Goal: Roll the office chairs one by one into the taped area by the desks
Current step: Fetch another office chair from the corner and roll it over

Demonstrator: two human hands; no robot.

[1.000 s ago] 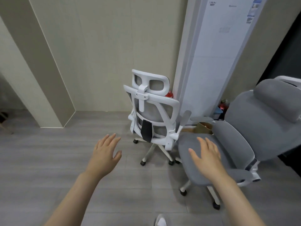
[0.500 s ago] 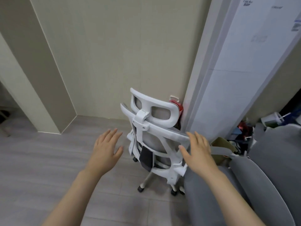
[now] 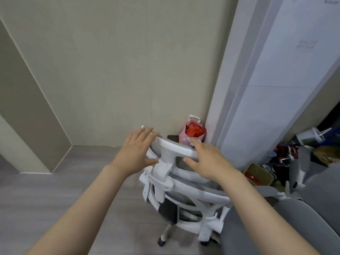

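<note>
A white-framed office chair [image 3: 185, 196] with grey mesh stands with its back toward me, close to the wall. My left hand [image 3: 136, 153] reaches over the left end of its white headrest [image 3: 176, 150], fingers straight and spread. My right hand [image 3: 206, 159] lies over the headrest's right end, fingers extended, thumb below the bar. Neither hand is curled round the bar. A second chair [image 3: 287, 227], grey and upholstered, fills the lower right corner. No taped area or desks are in view.
A tall white floor-standing unit [image 3: 261, 85] rises right behind the chair. A pink bag with red contents [image 3: 193, 133] sits in the corner by the wall. Clutter and a small box [image 3: 257, 174] lie at the right. Grey floorboards [image 3: 55, 190] stretch to the left.
I have stepped closer to the white chair. Both hands moved forward from in front of the chair onto its headrest. The grey chair slid toward the lower right of the view.
</note>
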